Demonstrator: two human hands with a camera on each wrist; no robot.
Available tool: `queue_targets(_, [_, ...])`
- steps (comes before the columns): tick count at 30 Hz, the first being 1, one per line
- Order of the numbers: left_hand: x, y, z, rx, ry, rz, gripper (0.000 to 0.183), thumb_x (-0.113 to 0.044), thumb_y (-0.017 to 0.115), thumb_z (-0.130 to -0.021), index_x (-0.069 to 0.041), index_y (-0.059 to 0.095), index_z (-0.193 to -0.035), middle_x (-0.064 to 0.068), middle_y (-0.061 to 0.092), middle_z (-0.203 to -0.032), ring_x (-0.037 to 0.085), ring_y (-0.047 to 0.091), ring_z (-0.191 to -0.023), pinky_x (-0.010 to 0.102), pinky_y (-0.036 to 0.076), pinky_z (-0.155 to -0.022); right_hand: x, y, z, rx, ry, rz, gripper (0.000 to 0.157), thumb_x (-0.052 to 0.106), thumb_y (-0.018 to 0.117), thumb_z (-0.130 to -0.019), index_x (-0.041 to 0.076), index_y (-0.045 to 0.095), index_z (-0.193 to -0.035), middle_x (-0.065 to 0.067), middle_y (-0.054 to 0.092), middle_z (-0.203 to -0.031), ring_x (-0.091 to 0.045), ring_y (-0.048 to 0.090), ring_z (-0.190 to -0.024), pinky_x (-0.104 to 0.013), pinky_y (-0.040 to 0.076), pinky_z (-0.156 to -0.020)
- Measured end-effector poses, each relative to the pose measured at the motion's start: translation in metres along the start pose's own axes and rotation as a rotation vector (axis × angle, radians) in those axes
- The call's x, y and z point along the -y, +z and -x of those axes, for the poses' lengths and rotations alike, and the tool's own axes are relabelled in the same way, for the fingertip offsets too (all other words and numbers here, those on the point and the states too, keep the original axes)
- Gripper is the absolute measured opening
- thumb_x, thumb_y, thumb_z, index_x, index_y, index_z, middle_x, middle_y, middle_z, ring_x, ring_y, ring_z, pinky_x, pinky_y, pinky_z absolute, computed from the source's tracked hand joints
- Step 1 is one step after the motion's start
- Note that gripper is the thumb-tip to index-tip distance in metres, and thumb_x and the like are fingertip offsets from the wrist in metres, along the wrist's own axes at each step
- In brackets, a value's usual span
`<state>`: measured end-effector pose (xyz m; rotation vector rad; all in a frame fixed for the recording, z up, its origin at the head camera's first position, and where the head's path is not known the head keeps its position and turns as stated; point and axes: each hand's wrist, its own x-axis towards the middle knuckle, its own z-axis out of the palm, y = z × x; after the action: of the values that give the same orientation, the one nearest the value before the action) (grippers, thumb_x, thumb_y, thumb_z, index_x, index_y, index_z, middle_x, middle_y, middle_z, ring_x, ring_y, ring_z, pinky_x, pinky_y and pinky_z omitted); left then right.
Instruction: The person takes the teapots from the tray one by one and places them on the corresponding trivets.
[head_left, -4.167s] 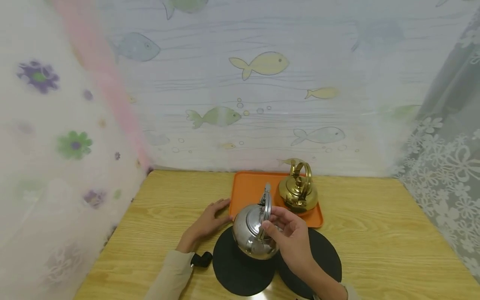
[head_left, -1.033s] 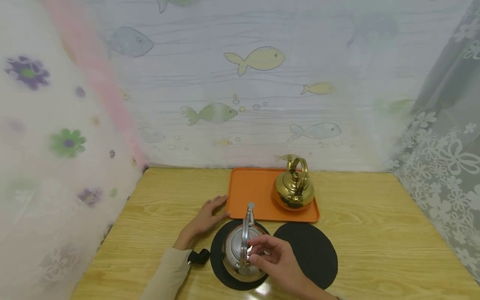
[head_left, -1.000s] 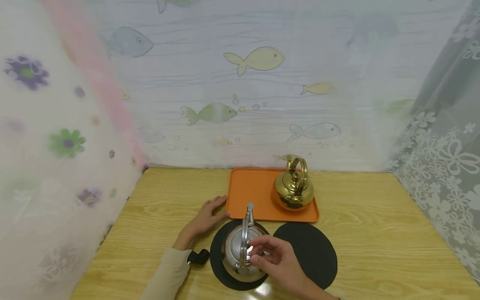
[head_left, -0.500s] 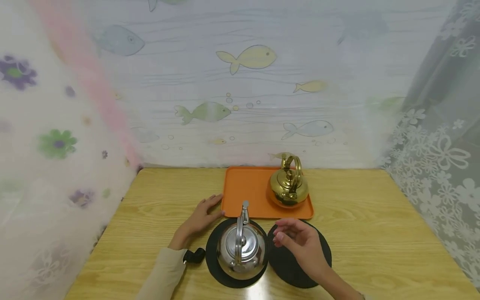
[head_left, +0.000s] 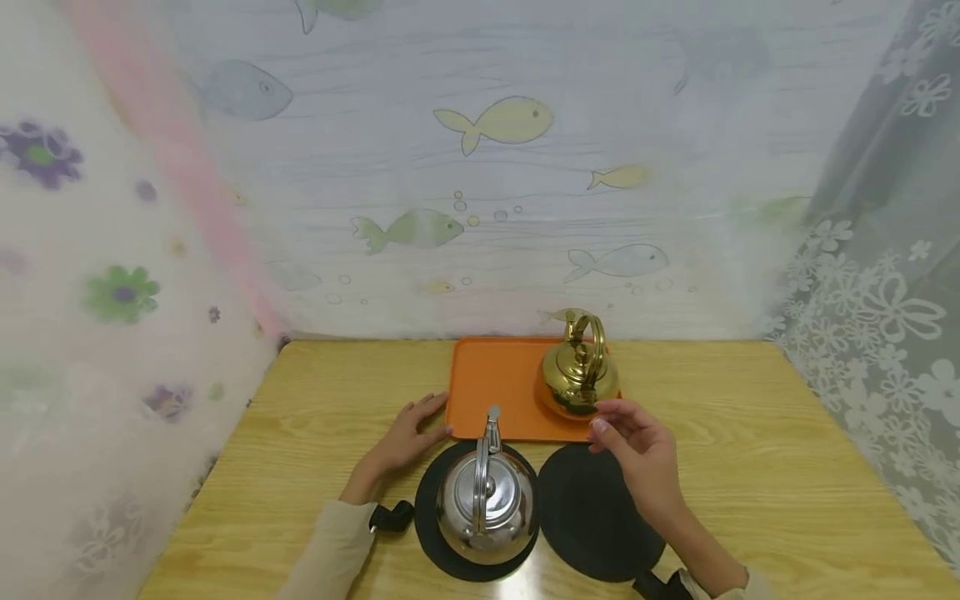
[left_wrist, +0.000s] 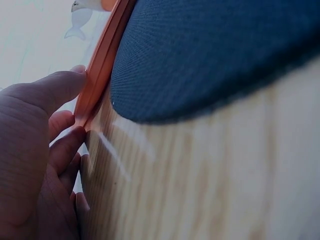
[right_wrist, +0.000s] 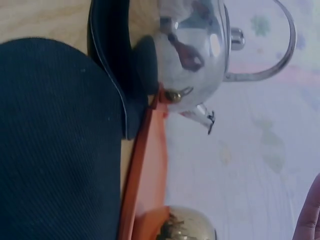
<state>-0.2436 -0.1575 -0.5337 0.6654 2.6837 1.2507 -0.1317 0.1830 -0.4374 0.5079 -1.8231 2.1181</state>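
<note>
A silver kettle stands upright on the left black round mat, its handle raised and spout facing the wall. Behind it, a gold kettle sits on the right part of an orange tray. My left hand touches the tray's left edge with its fingertips; the left wrist view shows the thumb against the tray's rim. My right hand, holding nothing, hovers near the tray's front right corner beside the gold kettle, fingers loosely bent. Only a sliver of that hand shows in the right wrist view.
A second black round mat lies right of the silver kettle, with nothing standing on it. Wood-grain tabletop spreads out on both sides. Curtains printed with fish and flowers hang along the back and sides.
The silver kettle came down from over the tray's front edge onto the left mat. My right hand let go of its handle and moved right, toward the gold kettle. The left hand stayed by the tray.
</note>
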Motion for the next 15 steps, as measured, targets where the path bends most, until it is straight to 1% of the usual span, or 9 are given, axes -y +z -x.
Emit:
queue_targets(1, [0.0,0.001,0.0,-0.004,0.006,0.003,0.065,-0.038,0.061,-0.09,-0.012,0.037,-0.144,0.008,0.034,-0.148,0.029,0.019,-0.14,0.053,0.007,-0.113,0.0,-0.001,-0.001,-0.007,-0.004,-0.002,0.02,-0.008,0.054,-0.089,-0.017,0.052,-0.107,-0.009,0.061,-0.085,-0.021,0.062,-0.074,-0.03,0.055,-0.062])
queue_targets(5, [0.0,0.001,0.0,-0.008,-0.005,0.002,0.064,-0.037,0.061,-0.09,-0.013,0.037,-0.144,0.008,0.034,-0.148,0.03,0.019,-0.14,0.054,0.007,-0.112,-0.003,-0.003,-0.004,-0.028,-0.027,-0.007,0.022,-0.01,0.053,-0.089,-0.022,0.049,-0.107,-0.013,0.06,-0.085,-0.021,0.061,-0.074,-0.03,0.055,-0.062])
queue_targets(8, [-0.001,0.002,0.001,-0.001,-0.011,-0.001,0.064,-0.038,0.06,-0.09,-0.014,0.036,-0.145,0.007,0.033,-0.149,0.029,0.019,-0.14,0.053,0.007,-0.113,-0.005,-0.007,-0.005,-0.062,-0.036,0.004,0.022,-0.008,0.054,-0.089,-0.02,0.05,-0.107,-0.01,0.061,-0.085,-0.021,0.061,-0.074,-0.029,0.055,-0.062])
queue_targets(12, [-0.002,0.002,0.001,0.003,-0.002,0.005,0.064,-0.037,0.06,-0.09,-0.013,0.036,-0.145,0.008,0.034,-0.148,0.029,0.019,-0.14,0.052,0.006,-0.113,-0.009,-0.012,-0.011,-0.122,-0.118,0.016,0.018,-0.012,0.055,-0.087,-0.018,0.054,-0.105,-0.008,0.06,-0.084,-0.018,0.061,-0.072,-0.026,0.055,-0.062])
queue_targets(15, [-0.002,0.001,0.001,0.0,-0.004,0.008,0.064,-0.036,0.06,-0.09,-0.013,0.036,-0.144,0.009,0.034,-0.148,0.03,0.019,-0.14,0.053,0.007,-0.113,-0.013,-0.016,-0.019,-0.203,-0.165,0.063,0.019,-0.015,0.054,-0.085,-0.015,0.056,-0.104,-0.009,0.059,-0.084,-0.015,0.059,-0.073,-0.021,0.053,-0.062])
